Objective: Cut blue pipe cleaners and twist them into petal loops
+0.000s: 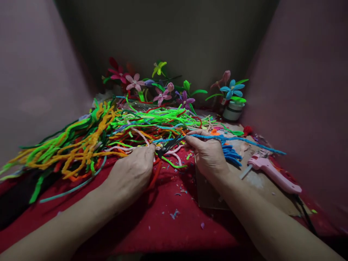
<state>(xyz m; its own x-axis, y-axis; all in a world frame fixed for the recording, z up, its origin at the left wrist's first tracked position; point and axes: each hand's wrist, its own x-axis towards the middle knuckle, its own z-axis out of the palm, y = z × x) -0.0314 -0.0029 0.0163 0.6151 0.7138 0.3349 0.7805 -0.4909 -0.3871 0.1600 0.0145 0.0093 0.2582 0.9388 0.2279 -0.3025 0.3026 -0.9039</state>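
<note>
My left hand (pixel 136 165) is closed around the lower end of black-bladed scissors (pixel 170 145); its fingers hide most of the handles. The blades point up and right, their tips close to the fingertips of my right hand (pixel 210 154). That hand pinches a long blue fuzzy stem (pixel 261 145), which stretches out to the right. Under and beside the right hand lies a bunch of short blue pieces (pixel 232 154). A blue length also runs left behind the blades; whether it is the same stem I cannot tell.
A heap of green, orange and pink stems (pixel 152 121) spreads behind and left. Fuzzy flowers (pixel 162 95) stand at the back, a blue one above a jar (pixel 233 110). A pink glue gun (pixel 277 174) rests on cardboard (pixel 212 194) at right. Scraps dot the red cloth (pixel 168 232).
</note>
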